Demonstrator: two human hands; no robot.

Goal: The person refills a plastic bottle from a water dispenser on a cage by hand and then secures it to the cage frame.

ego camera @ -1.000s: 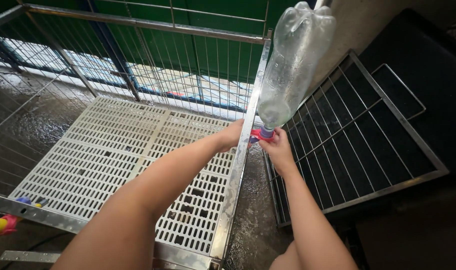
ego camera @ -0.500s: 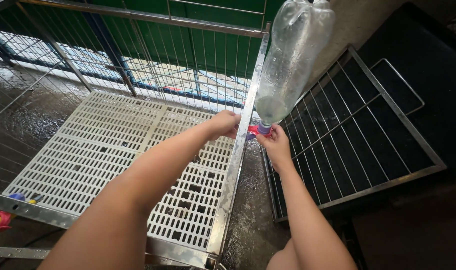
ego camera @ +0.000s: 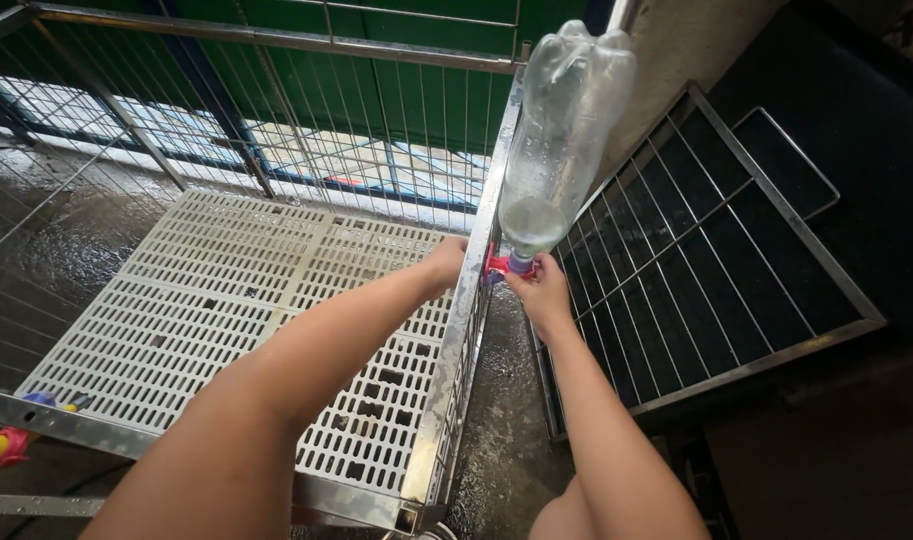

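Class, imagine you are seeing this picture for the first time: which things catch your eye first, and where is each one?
First comes the clear plastic bottle, upside down at top centre against the cage's metal corner post. Both hands meet at its neck: the right hand grips just below the red and blue fitting, the left hand reaches from inside the cage. To the left, the white slatted floor panel fills the cage bottom.

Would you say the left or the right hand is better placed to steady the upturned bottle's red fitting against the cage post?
Right, probably: the right hand already touches the red fitting under the bottle, outside the cage; the left hand reaches from inside.
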